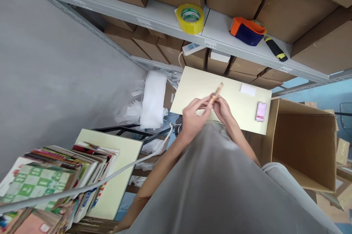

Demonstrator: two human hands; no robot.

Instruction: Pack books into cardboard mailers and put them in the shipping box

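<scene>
Left hand (192,117) and right hand (224,111) meet over the pale yellow worktop (192,87), both closed around the lower end of a tan stick (217,92) that tilts up and away from them.

The yellow tape roll (190,18) on the grey shelf (220,29) has green print on its core, too small to read. The white shelf-edge label (210,44) carries a short code I cannot make out.

Also on the shelf lie an orange and blue tape dispenser (246,30) and a black and yellow knife (276,49), with brown cartons behind. A white slip (247,89) and a blurred pink item (261,111) lie on the worktop right of the hands.

An open cardboard box (305,142) stands against the worktop's right edge; a white foam roll (152,98) stands off its left edge. Bare surface lies left of the hands. Stacked books (55,175) sit lower left.
</scene>
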